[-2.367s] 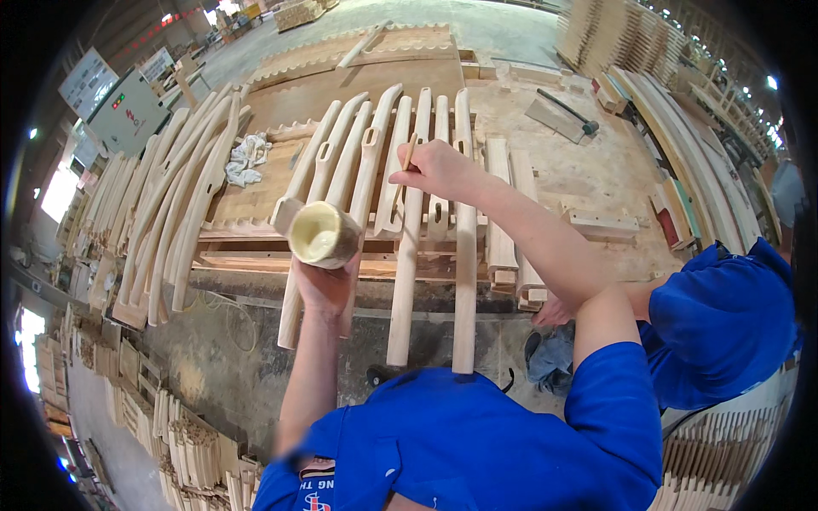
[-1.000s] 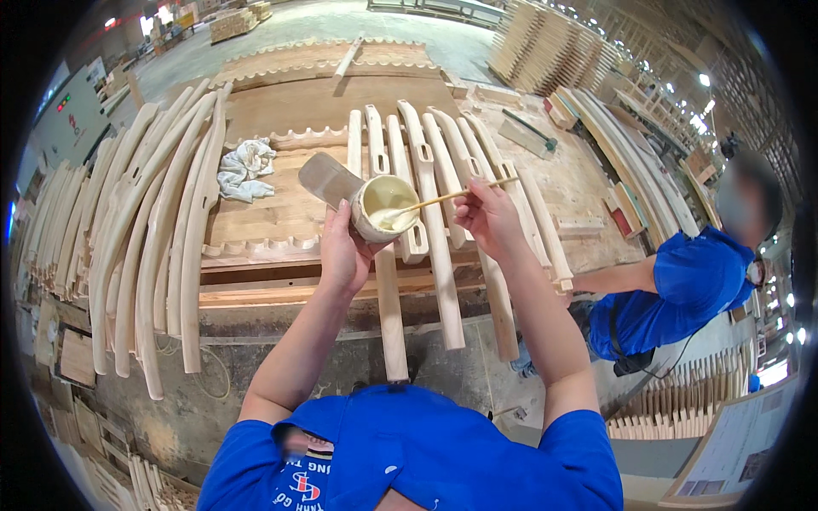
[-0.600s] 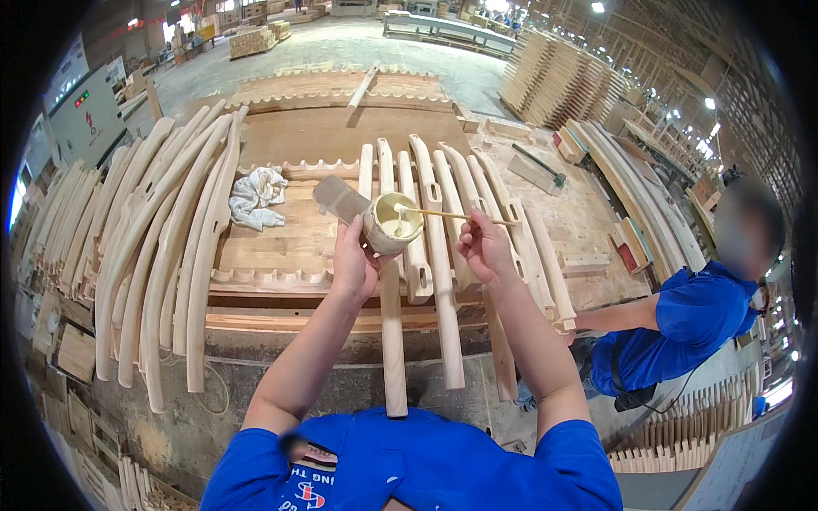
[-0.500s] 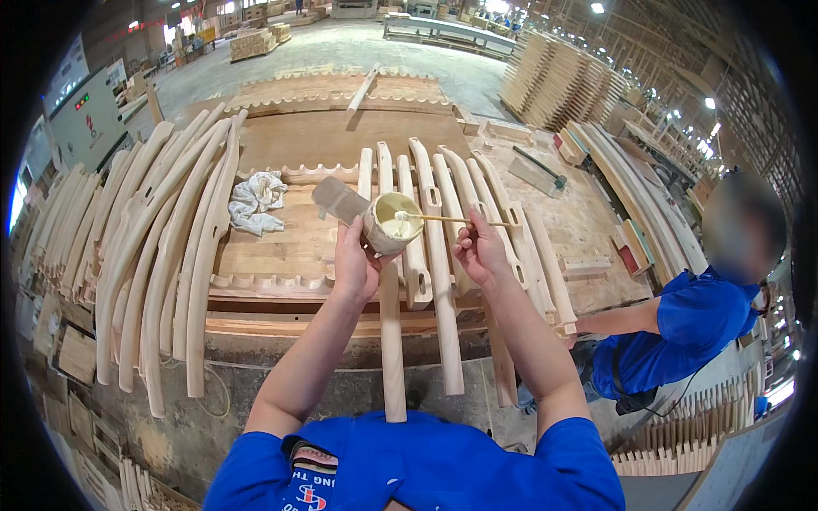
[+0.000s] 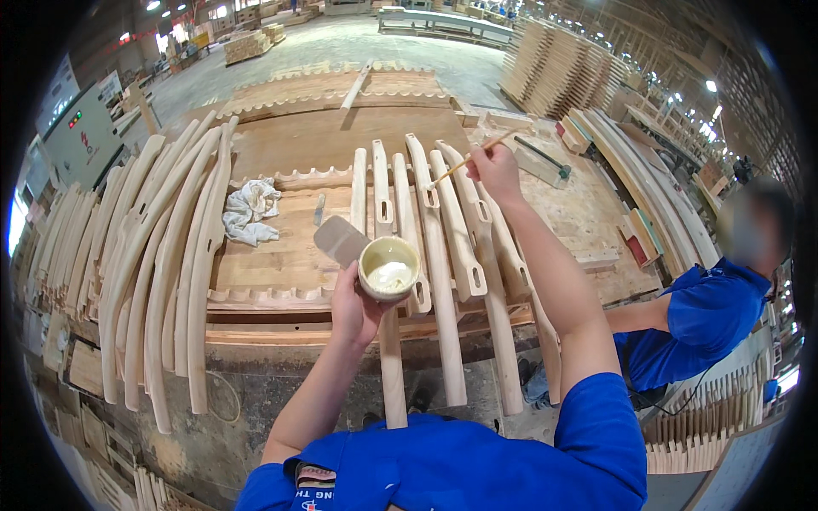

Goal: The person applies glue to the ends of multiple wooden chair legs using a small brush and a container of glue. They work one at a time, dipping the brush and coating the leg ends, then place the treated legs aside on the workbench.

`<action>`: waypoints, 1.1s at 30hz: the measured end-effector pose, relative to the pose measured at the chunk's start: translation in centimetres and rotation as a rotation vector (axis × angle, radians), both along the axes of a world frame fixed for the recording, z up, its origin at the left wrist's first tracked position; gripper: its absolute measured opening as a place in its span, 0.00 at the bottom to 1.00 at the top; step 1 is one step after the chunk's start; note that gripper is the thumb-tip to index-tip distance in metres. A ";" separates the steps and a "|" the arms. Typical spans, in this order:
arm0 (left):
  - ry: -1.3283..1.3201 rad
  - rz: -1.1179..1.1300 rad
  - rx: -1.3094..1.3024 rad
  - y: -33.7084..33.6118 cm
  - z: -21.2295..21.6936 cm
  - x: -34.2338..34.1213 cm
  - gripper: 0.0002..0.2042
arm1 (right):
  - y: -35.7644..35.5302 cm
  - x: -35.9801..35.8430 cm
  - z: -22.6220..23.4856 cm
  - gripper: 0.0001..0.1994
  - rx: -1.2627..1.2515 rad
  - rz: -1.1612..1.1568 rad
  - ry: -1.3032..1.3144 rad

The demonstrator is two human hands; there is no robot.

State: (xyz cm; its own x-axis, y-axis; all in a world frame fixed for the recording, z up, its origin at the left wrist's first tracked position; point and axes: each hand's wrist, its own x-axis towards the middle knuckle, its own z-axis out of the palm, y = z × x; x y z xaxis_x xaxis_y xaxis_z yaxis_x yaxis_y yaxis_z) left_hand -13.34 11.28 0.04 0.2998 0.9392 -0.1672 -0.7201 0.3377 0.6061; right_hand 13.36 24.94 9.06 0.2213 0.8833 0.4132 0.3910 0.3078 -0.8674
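My left hand (image 5: 354,311) is closed round a small cup (image 5: 389,267) of creamy pale paste. A flat brownish-grey blade (image 5: 341,241) sticks out beside the cup on the same side; whether my fingers grip it too is hidden. My right hand (image 5: 495,173) pinches a thin wooden stick (image 5: 452,172), slanting down to the left. Its lower tip meets a curved wooden piece (image 5: 440,281) near the slot in its side. Several similar slotted wooden pieces (image 5: 461,247) lie side by side under my hands, their near ends jutting past the bench edge.
More curved wooden pieces (image 5: 167,230) are stacked at the left. A crumpled white cloth (image 5: 252,210) and a small flat tool (image 5: 319,209) lie on the wooden bench (image 5: 281,251). On the right, a person in blue (image 5: 720,315) stands close, one arm reaching toward the bench.
My right hand has lifted the stick out of the cup and moved it up and away, to the wooden piece. The cup has shifted slightly down and nearer. The person at right has moved slightly.
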 end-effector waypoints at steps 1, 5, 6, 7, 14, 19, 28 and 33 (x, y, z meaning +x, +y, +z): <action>-0.022 -0.002 0.009 -0.4 -0.1 -0.1 0.19 | 0.4 -0.5 0.0 0.13 0.026 -0.013 -0.081; -0.007 0.052 -0.003 -1.3 0.2 -0.9 0.20 | 1.3 -1.8 0.1 0.14 0.029 -0.020 -0.300; 0.015 0.081 0.004 -1.5 0.3 -1.1 0.22 | 1.4 -1.9 -0.1 0.14 0.031 -0.009 -0.316; 0.038 0.110 0.010 -1.6 0.4 -1.3 0.23 | 1.6 -2.1 -0.2 0.14 0.033 0.002 -0.332; 0.053 0.193 0.017 -1.6 0.3 -2.4 0.23 | 3.1 -2.3 -2.4 0.15 0.041 0.072 -0.514; 0.035 0.199 0.002 -2.0 0.3 -3.3 0.21 | 3.7 -2.8 -1.0 0.13 0.010 0.100 -0.544; 0.064 0.227 0.004 -2.2 0.6 -4.1 0.23 | 3.9 -3.0 0.5 0.10 -0.197 0.281 -0.510; 0.065 0.207 -0.005 -1.8 -0.3 -3.8 0.23 | 4.5 -2.5 -0.1 0.10 0.005 0.208 -0.517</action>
